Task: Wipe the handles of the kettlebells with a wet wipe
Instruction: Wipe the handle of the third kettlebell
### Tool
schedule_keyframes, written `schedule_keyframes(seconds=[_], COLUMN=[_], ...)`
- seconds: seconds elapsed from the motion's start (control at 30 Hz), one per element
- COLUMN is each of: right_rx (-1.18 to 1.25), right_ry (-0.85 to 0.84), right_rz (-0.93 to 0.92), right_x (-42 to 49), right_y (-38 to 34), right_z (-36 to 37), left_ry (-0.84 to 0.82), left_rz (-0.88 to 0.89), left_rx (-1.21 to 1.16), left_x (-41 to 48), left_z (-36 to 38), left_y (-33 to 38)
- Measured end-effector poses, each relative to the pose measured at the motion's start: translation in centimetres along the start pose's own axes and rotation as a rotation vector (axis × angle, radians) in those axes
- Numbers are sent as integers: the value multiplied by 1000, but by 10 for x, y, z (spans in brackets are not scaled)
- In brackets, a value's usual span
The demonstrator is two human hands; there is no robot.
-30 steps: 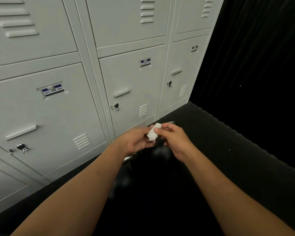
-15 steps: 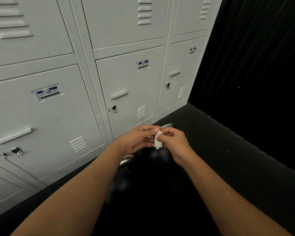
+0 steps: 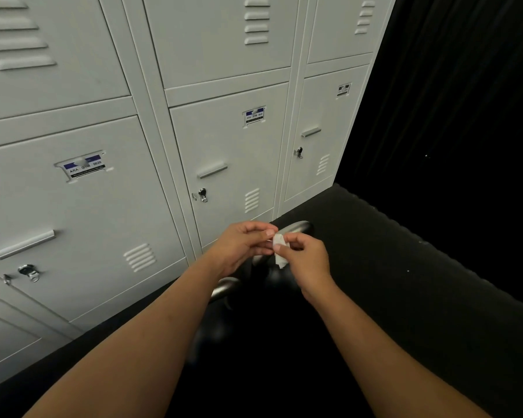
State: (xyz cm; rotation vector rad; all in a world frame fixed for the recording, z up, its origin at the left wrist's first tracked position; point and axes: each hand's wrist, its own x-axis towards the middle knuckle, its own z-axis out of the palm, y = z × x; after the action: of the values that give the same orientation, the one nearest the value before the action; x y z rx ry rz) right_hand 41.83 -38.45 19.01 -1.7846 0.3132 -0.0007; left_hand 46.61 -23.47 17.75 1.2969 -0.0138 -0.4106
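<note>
A small folded white wet wipe point(image 3: 279, 251) hangs between my two hands at mid-frame. My left hand point(image 3: 242, 244) and my right hand point(image 3: 306, 257) both pinch its upper end with thumb and fingers. Beneath the hands, dark kettlebells stand on the black floor. A shiny metal handle point(image 3: 296, 227) peeks out behind my fingers, and another handle point(image 3: 225, 289) shows under my left wrist. The kettlebell bodies are mostly lost in shadow.
A wall of grey metal lockers point(image 3: 109, 206) with labels, pull handles and key locks fills the left and back. A black curtain point(image 3: 453, 101) closes the right side. The black floor mat point(image 3: 420, 282) spreads to the right of the kettlebells.
The wipe has turned from lying on my left fingertips to hanging down between both hands. Both hands have sunk slightly in the frame, closer to the kettlebell handles.
</note>
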Motion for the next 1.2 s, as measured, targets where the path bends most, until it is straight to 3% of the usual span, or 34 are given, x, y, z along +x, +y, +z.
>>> schedule_keyframes(seconds=[0.1,0.17,0.3,0.4,0.5,0.67,0.77,0.83,1.0,1.2], right_rx=[-349,-466,-656,-729,-834,-715,-546,-564,-585,-547], right_ry=[77,89,107,62,49,-71,34,57,-90,44], right_rz=[-179,-331,-510,-517,-518,-577,-374,-361,-412,-381], right_x=[-10,-14,3,22,19,4,23,21,1,4], right_y=[12,23,32,21,20,31,13,10,27,30], right_z=[8,17,35,39,44,48,48,45,41,54], left_ry=[165,214,35,-105,-105,-63,-74,-72,-42,-13], left_rz=[30,-44,-205,-183,-98,-87,-74,-69,-54,-42], left_rx=[187,288,266,248,348,355,353,384,418,479], left_x=[6,8,8,9,11,12,12,12,11,12], left_z=[-6,-9,-17,-22,-25,-26,-24,-25,-23,-22], left_y=[-11,-18,-25,-28,-30,-32,-32,-32,-31,-30])
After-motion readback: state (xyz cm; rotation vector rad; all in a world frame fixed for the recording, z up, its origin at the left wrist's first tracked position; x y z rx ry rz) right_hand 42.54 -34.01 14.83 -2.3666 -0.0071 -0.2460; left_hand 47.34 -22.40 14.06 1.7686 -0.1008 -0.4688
